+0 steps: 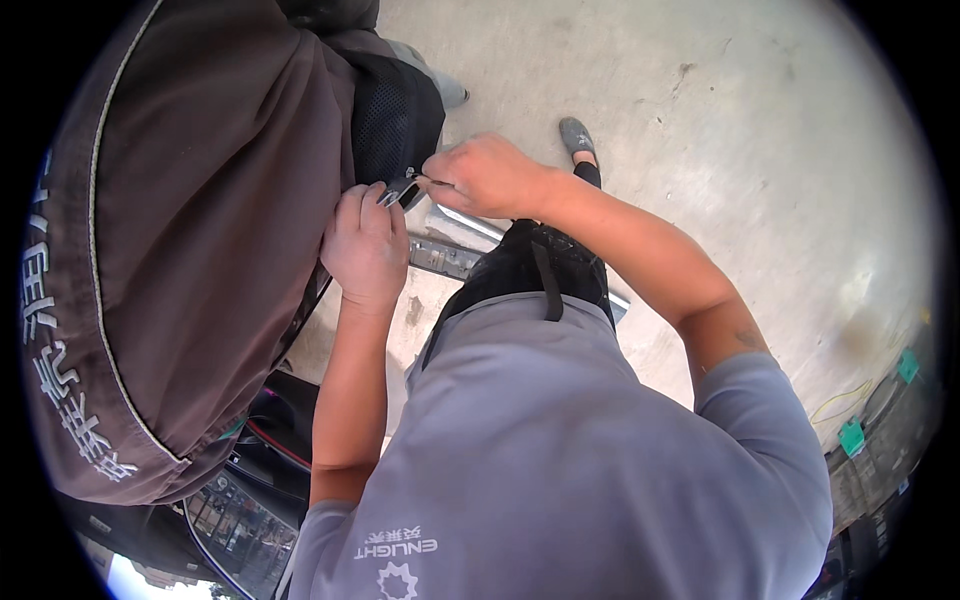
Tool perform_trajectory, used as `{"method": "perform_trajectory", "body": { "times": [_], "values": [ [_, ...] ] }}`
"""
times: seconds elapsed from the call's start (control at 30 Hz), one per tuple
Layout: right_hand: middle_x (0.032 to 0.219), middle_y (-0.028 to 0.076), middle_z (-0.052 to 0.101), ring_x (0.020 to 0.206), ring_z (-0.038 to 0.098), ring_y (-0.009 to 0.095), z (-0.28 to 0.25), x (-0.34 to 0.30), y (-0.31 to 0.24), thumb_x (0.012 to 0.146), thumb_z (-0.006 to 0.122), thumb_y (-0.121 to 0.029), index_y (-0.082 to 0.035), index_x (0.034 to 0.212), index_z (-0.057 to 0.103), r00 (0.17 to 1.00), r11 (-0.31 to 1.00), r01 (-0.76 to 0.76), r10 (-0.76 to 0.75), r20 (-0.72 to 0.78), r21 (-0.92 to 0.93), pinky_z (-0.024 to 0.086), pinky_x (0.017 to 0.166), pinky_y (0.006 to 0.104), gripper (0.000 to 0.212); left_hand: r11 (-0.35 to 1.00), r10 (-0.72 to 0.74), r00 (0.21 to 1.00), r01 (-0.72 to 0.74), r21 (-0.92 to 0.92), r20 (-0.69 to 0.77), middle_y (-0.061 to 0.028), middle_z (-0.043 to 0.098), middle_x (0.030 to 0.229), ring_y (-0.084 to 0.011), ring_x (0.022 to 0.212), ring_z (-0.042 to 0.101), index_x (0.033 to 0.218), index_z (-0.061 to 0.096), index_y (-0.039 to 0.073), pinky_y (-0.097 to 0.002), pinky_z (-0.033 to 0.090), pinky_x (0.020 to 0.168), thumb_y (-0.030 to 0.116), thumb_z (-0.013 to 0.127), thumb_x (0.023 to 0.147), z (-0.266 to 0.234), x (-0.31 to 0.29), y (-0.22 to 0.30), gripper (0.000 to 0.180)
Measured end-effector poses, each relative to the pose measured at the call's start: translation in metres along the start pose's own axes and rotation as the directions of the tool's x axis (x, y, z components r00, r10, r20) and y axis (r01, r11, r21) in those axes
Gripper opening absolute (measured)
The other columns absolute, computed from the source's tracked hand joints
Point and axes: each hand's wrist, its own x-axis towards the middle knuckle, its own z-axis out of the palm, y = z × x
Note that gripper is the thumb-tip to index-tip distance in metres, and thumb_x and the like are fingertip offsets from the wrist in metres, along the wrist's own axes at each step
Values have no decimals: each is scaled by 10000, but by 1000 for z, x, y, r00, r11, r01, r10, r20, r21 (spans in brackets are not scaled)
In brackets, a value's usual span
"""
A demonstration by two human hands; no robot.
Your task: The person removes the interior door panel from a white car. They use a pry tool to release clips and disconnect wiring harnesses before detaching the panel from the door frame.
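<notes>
My left hand [367,243] is closed, its fingertips pinching a small black and silver piece [404,193] beside the edge of a large brown cloth [225,190]. Just to the right of it, my right hand [487,176] is also closed, thumb and fingers pressed together near the same piece. Whatever sits between the right fingertips is too small to name. Above the left hand is a black mesh panel [383,118] bordering the brown cloth.
The brown cloth, with white piping and white lettering, bulges across the left side. Beneath my hands a dark, slotted strip [445,258] lies over the pale floor [740,150]. A glossy dark surface with reflections [245,525] is at lower left. Green pieces [851,438] sit at the right.
</notes>
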Motion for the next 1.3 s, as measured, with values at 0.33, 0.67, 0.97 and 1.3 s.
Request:
{"method": "perform_trajectory", "body": {
  "times": [0.33, 0.67, 0.97, 1.3],
  "values": [
    [735, 157, 648, 730, 630, 396, -56, 62, 90, 1000, 585, -332, -69, 847, 667, 972, 982, 52, -91, -216, -181, 485, 641, 488, 315, 934, -304, 952, 304, -186, 30, -192, 708, 882, -339, 761, 683, 965, 707, -36, -371, 553, 714, 23, 669, 912, -25, 33, 8, 88],
    [684, 177, 620, 661, 603, 348, -53, 79, 96, 996, 608, -430, -10, 837, 670, 967, 988, -69, 100, -235, 139, 476, 639, 423, 453, 859, -509, 857, 500, -105, -81, -154, 752, 825, -221, 696, 727, 984, 738, -34, -304, 572, 692, 116, 708, 913, -24, 36, 22, 169],
    [688, 203, 606, 649, 575, 365, -56, 48, 91, 991, 620, -427, 9, 845, 662, 977, 978, -99, 131, -171, 182, 470, 643, 431, 462, 898, -366, 919, 391, -201, 148, -180, 726, 901, -329, 810, 705, 1030, 719, -11, -380, 548, 773, 82, 688, 909, -28, 65, 40, 156],
    [780, 189, 670, 760, 637, 432, -31, -4, 59, 983, 592, -355, -64, 835, 673, 983, 992, -31, 52, -173, 124, 490, 673, 530, 336, 964, 253, 792, -160, -212, 555, -155, 683, 999, -364, 941, 659, 968, 720, 14, -412, 512, 805, -33, 632, 798, 31, 178, 6, 198]
  ]
}}
